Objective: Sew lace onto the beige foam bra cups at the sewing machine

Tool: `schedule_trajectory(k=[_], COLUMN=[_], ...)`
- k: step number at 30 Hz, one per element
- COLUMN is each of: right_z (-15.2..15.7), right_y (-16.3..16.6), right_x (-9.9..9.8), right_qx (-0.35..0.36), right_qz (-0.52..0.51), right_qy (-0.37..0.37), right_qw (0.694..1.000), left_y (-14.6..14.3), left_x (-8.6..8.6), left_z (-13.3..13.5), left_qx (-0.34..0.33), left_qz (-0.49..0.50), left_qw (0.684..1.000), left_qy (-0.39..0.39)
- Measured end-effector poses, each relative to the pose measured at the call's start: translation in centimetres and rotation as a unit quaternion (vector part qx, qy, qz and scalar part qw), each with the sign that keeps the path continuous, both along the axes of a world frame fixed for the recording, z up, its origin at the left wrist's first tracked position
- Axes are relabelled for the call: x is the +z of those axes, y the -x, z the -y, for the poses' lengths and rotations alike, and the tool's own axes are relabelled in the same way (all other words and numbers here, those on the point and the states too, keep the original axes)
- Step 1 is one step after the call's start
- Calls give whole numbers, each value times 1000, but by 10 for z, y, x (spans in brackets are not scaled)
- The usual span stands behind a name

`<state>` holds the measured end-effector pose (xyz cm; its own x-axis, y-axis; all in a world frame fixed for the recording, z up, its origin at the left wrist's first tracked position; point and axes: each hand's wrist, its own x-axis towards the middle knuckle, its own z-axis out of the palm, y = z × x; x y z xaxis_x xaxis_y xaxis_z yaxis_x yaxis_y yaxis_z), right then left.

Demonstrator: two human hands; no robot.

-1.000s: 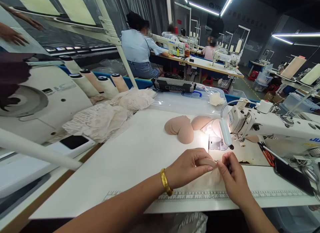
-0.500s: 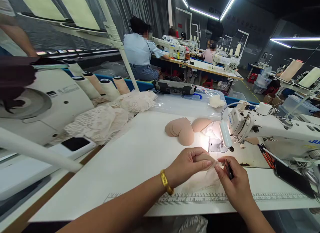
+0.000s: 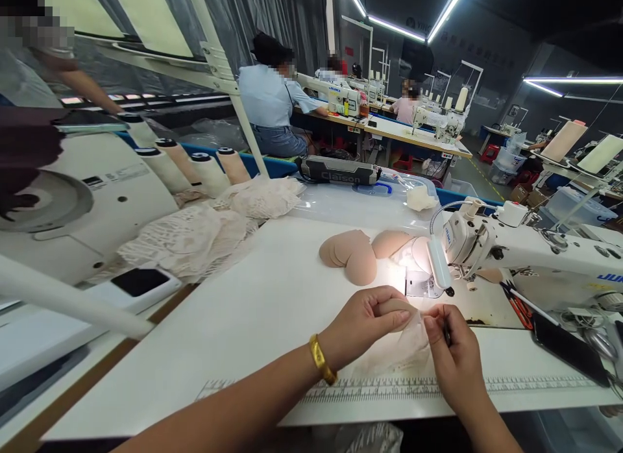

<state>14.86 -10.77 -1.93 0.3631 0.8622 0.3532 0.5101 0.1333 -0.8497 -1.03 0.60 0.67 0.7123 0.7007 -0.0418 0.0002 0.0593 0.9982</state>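
My left hand (image 3: 363, 323), with a gold bangle on the wrist, is closed around a beige foam cup (image 3: 395, 306) and the edge of a sheer lace piece (image 3: 403, 346). My right hand (image 3: 452, 355) pinches the lace's other edge, and a thin dark tool shows between its fingers. Both hands rest on the white table (image 3: 253, 323) just in front of the sewing machine (image 3: 516, 245). A stack of beige foam cups (image 3: 350, 255) lies beyond my hands, near the machine's lit needle area.
A heap of cream lace (image 3: 209, 226) lies at the table's left. Thread cones (image 3: 195, 167) stand behind it. A phone (image 3: 567, 342) and red scissors (image 3: 518, 304) lie right of the machine. A ruler strip (image 3: 389, 388) runs along the front edge. Other people sit at machines farther back.
My hands have stayed in place, shifting their grip on the cup and lace slightly. A person at the far left has moved further into view.
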Motion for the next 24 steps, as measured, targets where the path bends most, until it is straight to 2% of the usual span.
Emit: schedule_trajectory(k=[4, 7, 10, 12, 14, 18, 22, 24], right_z=[-1, -6, -9, -9, -8, -5, -3, -3], right_y=[7, 6, 1, -3, -6, -4, 5, 9], right_x=[2, 0, -9, -16, -21, -18, -8, -6], right_qx=[-8, 9, 39, 69, 95, 102, 35, 23], right_qz=[47, 20, -135, -254, -319, -299, -272, -291], right_qy=[-2, 9, 37, 38, 30, 25, 11, 11], right_qw=[999, 1000, 989, 964, 943, 948, 962, 956], left_y=[0, 0, 0, 1, 1, 0, 2, 3], left_x=[-1, -1, -1, -2, -2, -2, 2, 1], left_z=[3, 3, 1, -1, -1, 2, 3, 1], left_qx=[-13, -21, 1, 17, 21, 18, -63, -55], left_qz=[-4, -3, -5, -9, -13, -21, -2, 16], left_qw=[1000, 1000, 1000, 999, 999, 998, 997, 995], left_qy=[-10, -17, -30, -35, -40, -58, -50, -78])
